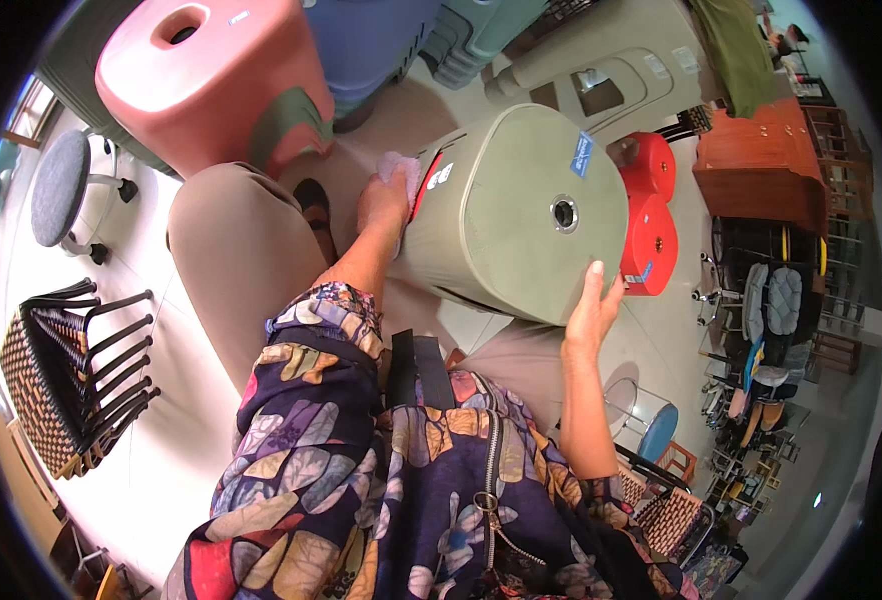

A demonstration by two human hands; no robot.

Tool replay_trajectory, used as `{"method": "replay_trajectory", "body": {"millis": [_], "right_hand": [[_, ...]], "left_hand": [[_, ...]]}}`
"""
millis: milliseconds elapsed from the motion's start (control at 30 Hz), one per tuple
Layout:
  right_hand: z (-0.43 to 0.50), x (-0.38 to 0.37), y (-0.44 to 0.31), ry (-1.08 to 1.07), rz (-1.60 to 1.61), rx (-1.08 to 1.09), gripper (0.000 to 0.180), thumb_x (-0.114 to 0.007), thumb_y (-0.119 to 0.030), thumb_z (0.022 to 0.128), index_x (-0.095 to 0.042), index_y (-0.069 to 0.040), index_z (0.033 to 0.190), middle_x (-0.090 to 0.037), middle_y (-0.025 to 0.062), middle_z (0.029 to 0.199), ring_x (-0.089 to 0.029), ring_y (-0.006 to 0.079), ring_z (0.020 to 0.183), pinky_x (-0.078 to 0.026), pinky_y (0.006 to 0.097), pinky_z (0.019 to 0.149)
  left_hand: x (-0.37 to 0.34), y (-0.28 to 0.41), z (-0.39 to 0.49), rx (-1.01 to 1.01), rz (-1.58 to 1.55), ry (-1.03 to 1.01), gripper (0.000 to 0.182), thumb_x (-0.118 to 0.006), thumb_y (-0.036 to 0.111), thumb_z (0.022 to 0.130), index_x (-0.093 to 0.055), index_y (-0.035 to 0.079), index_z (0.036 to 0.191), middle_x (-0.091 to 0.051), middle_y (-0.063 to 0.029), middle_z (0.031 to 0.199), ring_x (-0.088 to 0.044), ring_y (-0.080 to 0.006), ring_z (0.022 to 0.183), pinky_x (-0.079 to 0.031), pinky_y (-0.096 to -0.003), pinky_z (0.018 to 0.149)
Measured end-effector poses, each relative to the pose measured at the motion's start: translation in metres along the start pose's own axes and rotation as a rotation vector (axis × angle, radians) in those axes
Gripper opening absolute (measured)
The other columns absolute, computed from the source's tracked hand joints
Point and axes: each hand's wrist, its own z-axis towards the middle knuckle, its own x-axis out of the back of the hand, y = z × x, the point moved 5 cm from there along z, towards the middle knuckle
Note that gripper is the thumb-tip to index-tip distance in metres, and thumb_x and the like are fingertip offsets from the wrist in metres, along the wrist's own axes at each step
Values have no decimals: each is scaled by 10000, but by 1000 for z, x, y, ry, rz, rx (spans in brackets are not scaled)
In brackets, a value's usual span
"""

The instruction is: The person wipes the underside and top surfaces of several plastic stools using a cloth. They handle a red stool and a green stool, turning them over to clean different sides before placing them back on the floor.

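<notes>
A green-grey plastic stool (516, 217) with a round hole in its seat and a blue sticker lies tilted before me. My left hand (384, 199) is closed on a pink cloth (403, 171) and presses it to the stool's side, beside a red strip and white labels. My right hand (591, 307) rests on the seat's near right edge, thumb on top and fingers spread over the rim. The stool's underside is hidden.
Two red stools (649, 240) stand just beyond it. A large pink stool (215, 75) and blue stools (366, 45) are at the top. Stacked woven stools (54, 390) and a grey wheeled stool (62, 187) stand left. A wooden cabinet (760, 161) is at right.
</notes>
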Motion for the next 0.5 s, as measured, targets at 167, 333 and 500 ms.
{"method": "replay_trajectory", "body": {"millis": [167,333,500], "right_hand": [[28,-11,3,-97,121,23,696,-639,-489,1018,-508,44,1446,-586,157,1411,-552,263,1286,-419,388,1104],[108,-2,9,-256,61,6,640,-647,-482,1016,-562,2,1425,-636,94,1340,-580,204,1217,-448,351,1054],[165,9,20,-417,-50,1,617,-607,-492,1033,-601,9,1392,-648,104,1330,-593,205,1197,-449,353,1051]], "left_hand": [[-9,-3,-2,-45,-59,39,681,-499,586,996,-600,21,1362,-642,-272,1330,-579,-441,1288,-450,-515,1083],[-53,-25,-31,-26,-194,85,728,-493,581,1005,-536,-17,1418,-598,-328,1352,-561,-476,1287,-438,-533,1094],[-83,-47,-50,70,-401,63,697,-533,546,1007,-547,-31,1398,-595,-321,1371,-567,-457,1293,-436,-490,1104]]}}
